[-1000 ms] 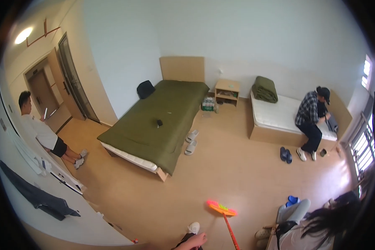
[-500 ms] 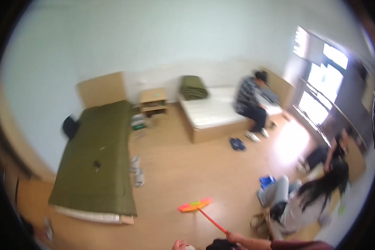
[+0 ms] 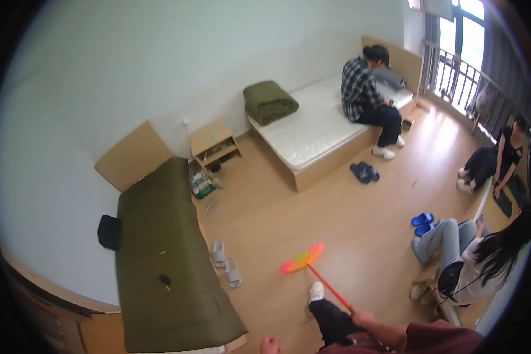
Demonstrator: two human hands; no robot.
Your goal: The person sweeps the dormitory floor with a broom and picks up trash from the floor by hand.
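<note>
My right hand [image 3: 363, 319] is wrapped round the red handle [image 3: 331, 288] of a broom. The broom head [image 3: 304, 258], with pink, orange and yellow-green bristles, is on the wooden floor just ahead of my white shoe [image 3: 317, 291]. At the lower edge, my left hand [image 3: 270, 344] is partly cut off; its fingers are curled in, and nothing shows in them. It is apart from the broom, nearest the foot of the green-covered bed [image 3: 168, 259].
Grey slippers [image 3: 226, 264] lie beside the green bed. A nightstand [image 3: 212, 140] stands near a white mattress [image 3: 312, 124], where a person [image 3: 360, 94] sits. Dark slippers [image 3: 364, 173] and blue slippers [image 3: 422, 223] are on the floor. Two other people [image 3: 484, 262] are at the right.
The view has shifted and tilted, bringing my leg and shoe into sight. The broom head now appears farther right and higher in the picture, with my right hand still on the handle.
</note>
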